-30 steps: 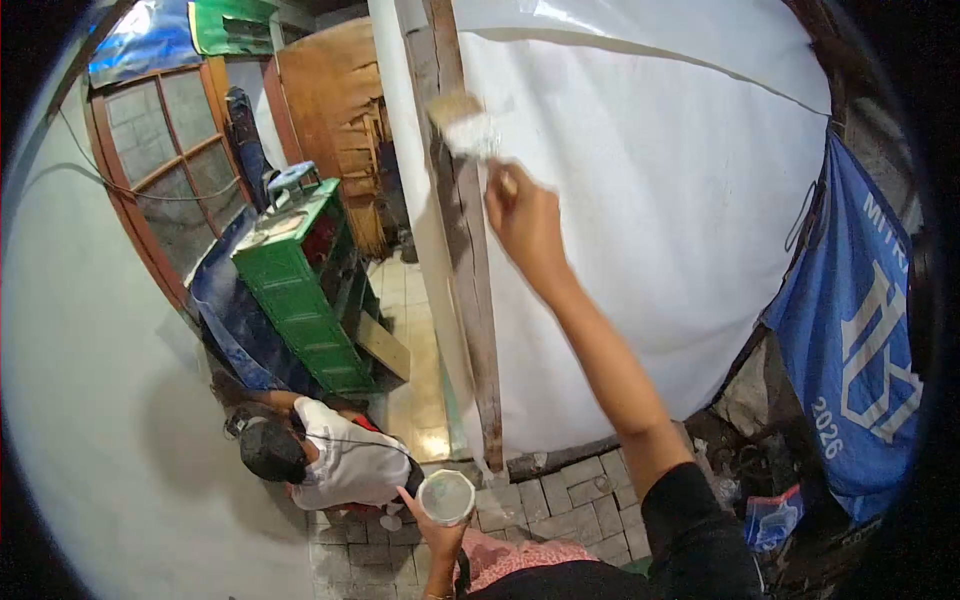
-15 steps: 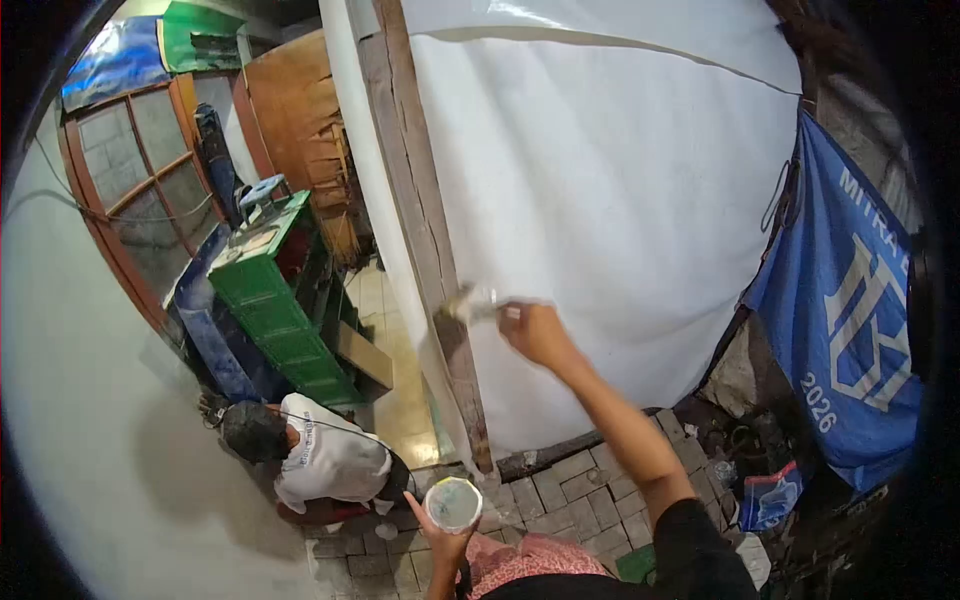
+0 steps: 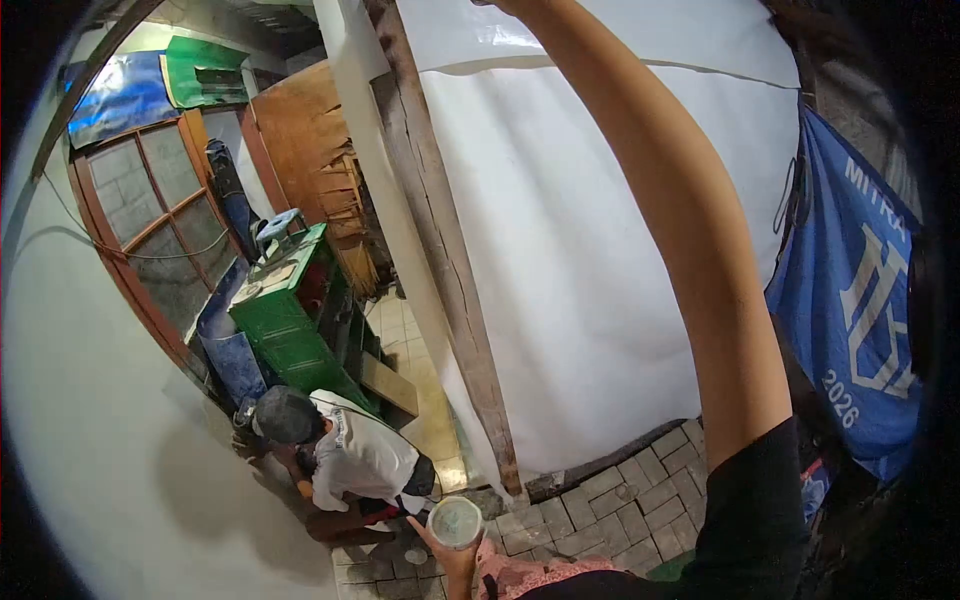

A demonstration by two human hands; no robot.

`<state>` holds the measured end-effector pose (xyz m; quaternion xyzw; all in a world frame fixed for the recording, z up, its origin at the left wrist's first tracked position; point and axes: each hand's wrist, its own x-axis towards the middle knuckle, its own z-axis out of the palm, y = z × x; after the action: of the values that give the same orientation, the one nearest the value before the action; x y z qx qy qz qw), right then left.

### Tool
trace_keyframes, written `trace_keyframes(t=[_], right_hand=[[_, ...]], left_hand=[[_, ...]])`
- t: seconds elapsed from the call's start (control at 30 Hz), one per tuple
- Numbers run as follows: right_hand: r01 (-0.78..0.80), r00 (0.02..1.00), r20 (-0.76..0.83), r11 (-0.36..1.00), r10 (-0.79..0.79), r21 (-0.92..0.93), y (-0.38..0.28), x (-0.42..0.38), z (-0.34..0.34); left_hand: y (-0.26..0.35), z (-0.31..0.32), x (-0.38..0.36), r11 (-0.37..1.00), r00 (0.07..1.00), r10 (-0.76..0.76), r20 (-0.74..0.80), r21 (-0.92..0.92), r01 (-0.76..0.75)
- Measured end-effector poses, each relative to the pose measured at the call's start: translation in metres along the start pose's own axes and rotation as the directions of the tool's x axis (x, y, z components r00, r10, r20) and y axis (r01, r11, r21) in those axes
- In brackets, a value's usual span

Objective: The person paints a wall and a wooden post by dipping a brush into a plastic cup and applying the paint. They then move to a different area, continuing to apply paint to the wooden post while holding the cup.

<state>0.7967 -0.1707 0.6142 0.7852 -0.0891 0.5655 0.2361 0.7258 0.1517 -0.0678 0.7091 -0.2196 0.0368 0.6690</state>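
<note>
My left hand point(image 3: 458, 560) is closed round a round plastic tub point(image 3: 456, 523) with a pale rim and greyish-white contents, low in the middle of the view. Above it, the foot of a worn wooden post point(image 3: 445, 230) stands on the ground. My right arm point(image 3: 680, 200) stretches up across the large white sheet point(image 3: 570, 260). Only the edge of my right hand point(image 3: 510, 5) shows at the top of the view; its fingers and anything in them are cut off.
A person point(image 3: 355, 450) in a white shirt crouches at the left by the pale wall point(image 3: 100, 420). Behind stands a green cabinet point(image 3: 285, 340). A blue banner point(image 3: 840, 300) hangs at the right. Grey paving bricks point(image 3: 610, 505) cover the ground.
My right hand, holding a paintbrush against the post before, has risen to the top edge, and the brush is out of sight. The crouching person has leaned toward the wall. The view has shifted slightly.
</note>
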Motion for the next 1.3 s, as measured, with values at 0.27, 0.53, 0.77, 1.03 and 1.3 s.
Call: trace_keyframes(t=[0.27,0.53,0.77,1.03,1.3], right_hand=[[-0.049,0.917,-0.261,0.733,0.303,0.678,-0.035,-0.151,0.057],[-0.535,0.838,0.371,0.464,0.401,0.706,-0.066,-0.296,0.040],[-0.215,0.892,-0.102,0.610,0.441,0.763,-0.022,-0.185,0.059],[-0.035,0.794,-0.514,0.869,0.324,0.494,-0.015,0.019,0.041],[0.044,0.776,-0.585,0.906,0.234,0.421,-0.035,0.022,0.056]], left_hand=[[0.003,-0.008,0.005,0.997,0.997,-0.049,-0.056,0.061,0.052],[-0.004,-0.007,-0.008,0.999,0.998,-0.034,-0.051,0.003,0.034],[-0.010,-0.018,-0.013,0.997,0.992,-0.078,-0.096,0.020,0.080],[-0.019,-0.041,0.015,0.984,0.968,-0.014,-0.250,0.169,0.058],[0.018,-0.054,0.049,0.982,0.921,-0.161,-0.355,0.037,0.185]])
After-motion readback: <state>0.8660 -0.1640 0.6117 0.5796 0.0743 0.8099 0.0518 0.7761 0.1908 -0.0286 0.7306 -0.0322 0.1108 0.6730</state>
